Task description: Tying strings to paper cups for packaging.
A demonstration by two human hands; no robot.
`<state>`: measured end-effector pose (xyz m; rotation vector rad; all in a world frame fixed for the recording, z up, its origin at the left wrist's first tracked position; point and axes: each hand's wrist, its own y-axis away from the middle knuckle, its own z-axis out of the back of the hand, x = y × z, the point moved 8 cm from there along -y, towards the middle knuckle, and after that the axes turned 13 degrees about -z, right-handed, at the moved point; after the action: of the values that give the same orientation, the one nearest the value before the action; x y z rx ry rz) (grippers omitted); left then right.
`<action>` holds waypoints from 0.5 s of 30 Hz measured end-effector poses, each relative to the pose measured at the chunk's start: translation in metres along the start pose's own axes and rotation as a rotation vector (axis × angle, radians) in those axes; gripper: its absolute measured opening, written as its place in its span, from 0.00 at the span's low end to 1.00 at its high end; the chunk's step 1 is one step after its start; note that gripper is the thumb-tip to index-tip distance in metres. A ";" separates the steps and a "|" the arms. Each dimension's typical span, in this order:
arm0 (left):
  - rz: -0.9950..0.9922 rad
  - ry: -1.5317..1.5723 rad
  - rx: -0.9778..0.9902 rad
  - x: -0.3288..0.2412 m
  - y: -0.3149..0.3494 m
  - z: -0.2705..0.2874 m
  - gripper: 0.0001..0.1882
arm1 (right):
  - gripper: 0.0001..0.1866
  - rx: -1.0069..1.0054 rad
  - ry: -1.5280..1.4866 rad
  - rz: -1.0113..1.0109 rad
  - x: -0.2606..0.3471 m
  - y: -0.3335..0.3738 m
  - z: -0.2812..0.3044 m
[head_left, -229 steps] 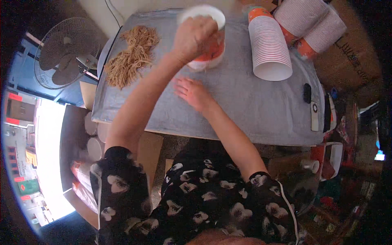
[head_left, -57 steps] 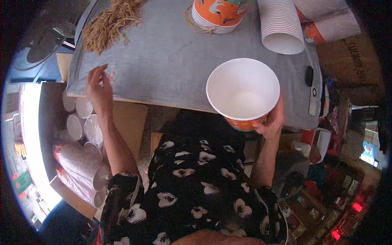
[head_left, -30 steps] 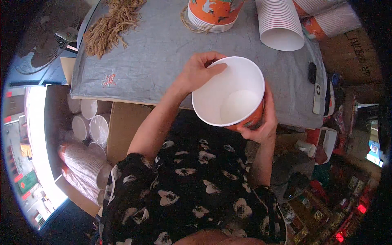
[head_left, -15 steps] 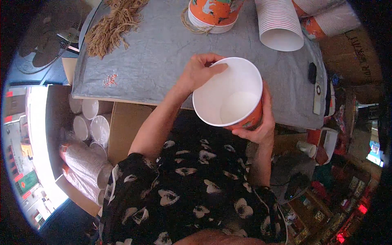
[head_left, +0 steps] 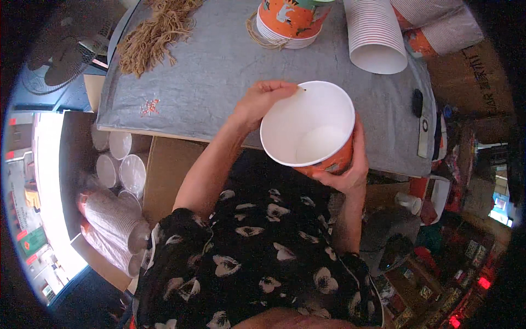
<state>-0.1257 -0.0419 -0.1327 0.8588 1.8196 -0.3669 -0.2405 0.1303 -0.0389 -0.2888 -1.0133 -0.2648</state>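
A white-lined paper bucket (head_left: 307,126) with an orange printed outside is tilted so that its mouth faces me. My right hand (head_left: 353,167) wraps round its lower right side, the thumb under the near rim and the fingers along the wall. At the upper left rim is my left hand (head_left: 260,101), thumb and fingers pinched together, their tips touching the edge. Whatever lies between them is too small or hidden to make out. A tiny dark spot (head_left: 304,89) shows on the inner wall beside the fingertips.
On the grey-covered table (head_left: 203,98) lie a bundle of brown twine (head_left: 156,41), orange bits (head_left: 149,107) and a stack of printed buckets (head_left: 290,24) with a cord. White stacked buckets (head_left: 378,44) lie at the far right. Left below stands a carton (head_left: 170,181) beside wrapped buckets (head_left: 112,219).
My left thumb has come out from inside the bucket to its rim, uncovering the dark spot on the wall. My right hand keeps its hold; the view has shifted slightly.
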 end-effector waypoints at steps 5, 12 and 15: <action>0.005 0.376 -0.111 0.001 0.010 0.040 0.16 | 0.71 -0.068 -0.113 -0.098 -0.012 0.008 0.005; -0.342 -0.282 -0.500 -0.091 0.081 0.197 0.18 | 0.69 -0.186 -0.184 -0.048 -0.024 0.016 0.019; -0.437 -0.563 -0.618 -0.128 0.120 0.250 0.16 | 0.68 -0.144 -0.163 -0.049 -0.055 0.030 0.015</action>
<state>0.1547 -0.1589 -0.1024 -0.0814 1.4369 -0.2564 -0.2697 0.1682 -0.0816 -0.4218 -1.1649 -0.3640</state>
